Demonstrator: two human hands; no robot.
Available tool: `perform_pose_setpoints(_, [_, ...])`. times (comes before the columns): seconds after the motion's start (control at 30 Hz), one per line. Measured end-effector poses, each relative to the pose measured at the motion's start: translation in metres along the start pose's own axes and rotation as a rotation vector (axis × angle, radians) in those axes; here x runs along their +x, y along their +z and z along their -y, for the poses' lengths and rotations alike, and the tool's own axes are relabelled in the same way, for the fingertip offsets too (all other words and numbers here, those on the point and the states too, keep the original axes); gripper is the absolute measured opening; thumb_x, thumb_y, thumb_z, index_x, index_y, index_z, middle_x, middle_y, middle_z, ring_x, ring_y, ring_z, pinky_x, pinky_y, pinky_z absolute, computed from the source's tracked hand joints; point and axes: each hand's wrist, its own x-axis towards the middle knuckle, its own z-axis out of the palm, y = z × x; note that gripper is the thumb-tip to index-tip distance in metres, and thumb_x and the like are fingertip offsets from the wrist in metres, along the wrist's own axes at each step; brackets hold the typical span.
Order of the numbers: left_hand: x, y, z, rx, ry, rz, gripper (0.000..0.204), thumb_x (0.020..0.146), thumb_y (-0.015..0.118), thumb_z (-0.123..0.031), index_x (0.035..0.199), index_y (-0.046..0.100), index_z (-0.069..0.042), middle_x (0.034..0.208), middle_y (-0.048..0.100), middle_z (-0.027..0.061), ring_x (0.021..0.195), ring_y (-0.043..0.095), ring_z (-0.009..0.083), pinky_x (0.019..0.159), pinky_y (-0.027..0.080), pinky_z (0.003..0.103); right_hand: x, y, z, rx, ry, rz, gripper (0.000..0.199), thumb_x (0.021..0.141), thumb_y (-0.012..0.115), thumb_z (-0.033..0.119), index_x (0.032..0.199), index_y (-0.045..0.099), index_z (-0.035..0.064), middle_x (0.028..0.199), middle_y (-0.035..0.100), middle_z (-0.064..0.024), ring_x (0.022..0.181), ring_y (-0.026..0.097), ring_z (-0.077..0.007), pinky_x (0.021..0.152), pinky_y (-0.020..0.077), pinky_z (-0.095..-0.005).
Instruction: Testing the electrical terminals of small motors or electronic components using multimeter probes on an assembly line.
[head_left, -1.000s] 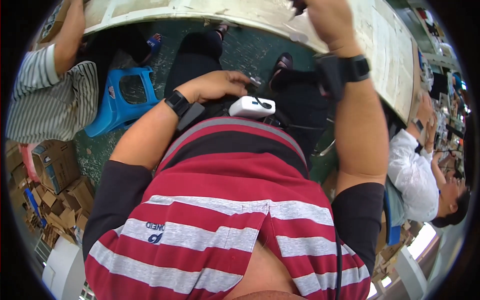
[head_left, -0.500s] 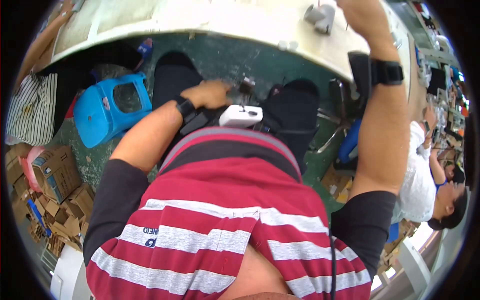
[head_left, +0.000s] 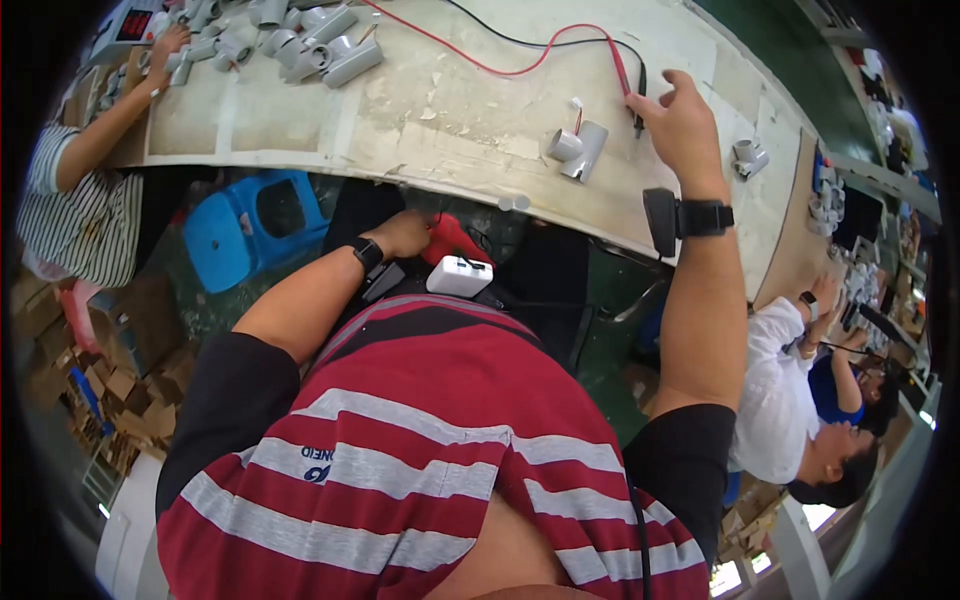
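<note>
Head view: right hand (head_left: 682,128) pinching black probe tip (head_left: 636,118) of red lead beside untested grey plastic pipe fitting (head_left: 579,148) on worn white bench (head_left: 440,110); left hand (head_left: 402,234) closed on red tool (head_left: 452,238) in lap.

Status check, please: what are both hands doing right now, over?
Right hand up on the table, fingers at the black probe. Left hand in the lap on a red thing. Grey pipe fitting lies beside the probe.
</note>
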Motion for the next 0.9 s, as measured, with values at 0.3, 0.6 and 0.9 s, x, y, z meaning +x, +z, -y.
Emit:
perform_pose_setpoints(0.3, [-0.125, 0.021, -0.041, -0.357, -0.242, -0.323, 0.044, 0.085, 0.063, -0.009, 0.129, 0.069, -0.001, 0.104, 0.077, 0.0197, 0.09, 0.073, 0.0312, 0.078, 0.056, 0.038, -0.061, -0.096, 0.015, 0.586, 0.143, 0.769, 0.033, 0.092, 0.076, 0.019, 0.116, 0.068, -0.0023, 0.088, 0.07, -0.0053, 0.079, 0.063, -0.0134, 0.072, 0.0514, -0.0283])
perform_pose_setpoints(0.6, [-0.185, 0.071, -0.061, -0.992, -0.443, -0.303, 0.053, 0.091, 0.054, -0.002, 0.143, 0.054, 0.006, 0.09, 0.075, 0.0097, 0.06, 0.056, 0.0071, 0.055, 0.044, 0.022, -0.174, -0.012, -0.013, 0.49, -0.004, 1.221, 0.028, 0.091, 0.075, 0.017, 0.112, 0.07, -0.0014, 0.087, 0.072, -0.0109, 0.08, 0.068, -0.02, 0.074, 0.0538, -0.0327])
perform_pose_setpoints(0.9, [-0.196, 0.12, 0.082, -0.747, -0.483, -0.329, 0.062, 0.082, 0.067, -0.01, 0.14, 0.057, 0.009, 0.106, 0.075, 0.0189, 0.082, 0.069, 0.0237, 0.078, 0.055, 0.034, -0.217, 0.125, -0.002, 0.214, 0.234, 0.867, 0.034, 0.087, 0.076, 0.022, 0.113, 0.071, -0.0011, 0.094, 0.076, -0.0176, 0.087, 0.074, -0.0291, 0.079, 0.0555, -0.038])
